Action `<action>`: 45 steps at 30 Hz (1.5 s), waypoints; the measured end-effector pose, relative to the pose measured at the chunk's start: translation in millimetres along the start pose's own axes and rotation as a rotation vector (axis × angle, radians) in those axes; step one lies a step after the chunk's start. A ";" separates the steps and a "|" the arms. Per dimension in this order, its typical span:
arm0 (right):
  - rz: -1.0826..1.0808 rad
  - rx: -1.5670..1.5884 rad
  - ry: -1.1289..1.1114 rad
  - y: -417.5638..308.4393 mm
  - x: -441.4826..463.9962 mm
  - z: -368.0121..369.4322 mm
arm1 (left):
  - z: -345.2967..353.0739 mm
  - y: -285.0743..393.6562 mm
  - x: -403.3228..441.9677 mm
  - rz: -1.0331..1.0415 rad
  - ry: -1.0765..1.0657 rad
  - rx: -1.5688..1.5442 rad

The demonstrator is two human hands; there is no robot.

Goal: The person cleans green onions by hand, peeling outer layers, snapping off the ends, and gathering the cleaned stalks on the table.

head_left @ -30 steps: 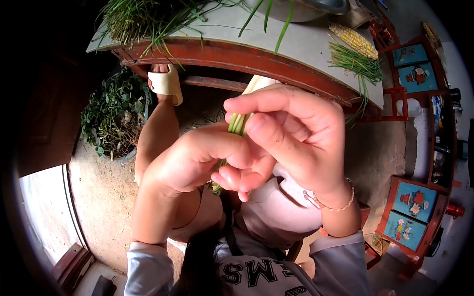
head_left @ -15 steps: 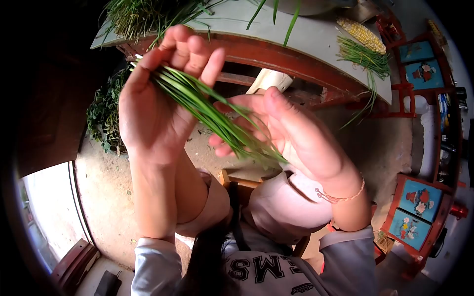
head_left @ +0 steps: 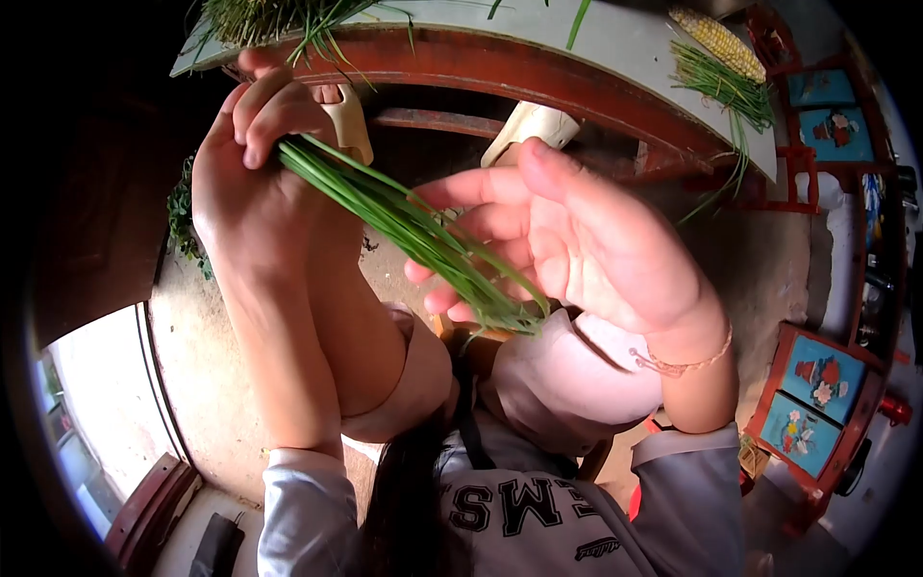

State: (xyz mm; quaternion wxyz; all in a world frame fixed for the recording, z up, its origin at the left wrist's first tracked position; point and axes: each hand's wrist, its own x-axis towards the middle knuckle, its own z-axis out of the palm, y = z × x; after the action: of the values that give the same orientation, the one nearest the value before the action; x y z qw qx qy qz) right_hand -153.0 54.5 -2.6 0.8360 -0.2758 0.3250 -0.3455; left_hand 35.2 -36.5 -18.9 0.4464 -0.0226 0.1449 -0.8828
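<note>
My left hand [head_left: 260, 154] is closed around one end of a bundle of green chives [head_left: 385, 216], its fingers curled over the stems. The bundle slants down to the right, and its loose leaf tips hang over my right fingers. My right hand [head_left: 577, 240] is open, palm up, with the fingers apart beside and behind the leaves; whether they touch is hard to tell. A thin braided bracelet [head_left: 687, 365] circles my right wrist. On the table's left end, above my left hand, sits a heap of uncleaned chives [head_left: 255, 21].
A red-edged table [head_left: 452, 62] spans the top of the view. A smaller bunch of chives [head_left: 721, 87] lies on it beside a corn cob [head_left: 716, 43]. Beneath the table shows a slipper [head_left: 529, 130]. A painted cabinet [head_left: 817, 375] stands at right.
My left hand has moved down-left and its fingers have curled over the stem ends, which showed white before. My right hand has shifted slightly, still open. The view has tilted downward.
</note>
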 end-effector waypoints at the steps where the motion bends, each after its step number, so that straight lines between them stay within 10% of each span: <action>1: 0.004 0.020 0.019 0.5 -0.6 0.9 | -5.1 4.8 0.2 0.054 -0.018 0.054; 30: -0.021 -0.208 0.016 -15.6 -26.7 1.4 | 2.2 52.5 -12.0 0.166 -0.098 0.474; 34: -0.243 -1.631 0.415 -30.1 -65.3 -34.2 | -1.6 26.2 -7.1 0.753 0.156 1.352; 36: 0.017 -1.736 0.920 -47.1 -92.7 -42.4 | -4.5 8.7 -5.7 0.679 0.130 1.255; 38: -0.219 -1.530 1.383 -56.5 -111.0 -75.9 | -0.3 -16.0 -2.4 0.506 0.210 1.111; 45: -0.602 -1.469 1.296 -105.4 -118.6 -176.2 | -14.8 -48.6 11.3 0.127 0.202 1.065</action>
State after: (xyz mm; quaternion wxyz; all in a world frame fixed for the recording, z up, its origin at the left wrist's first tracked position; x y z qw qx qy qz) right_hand -389.6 38.4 -0.7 0.0028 -0.5504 0.7629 -0.3392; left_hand -12.1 -14.8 -20.6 0.4322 0.3002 -0.2789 -0.8033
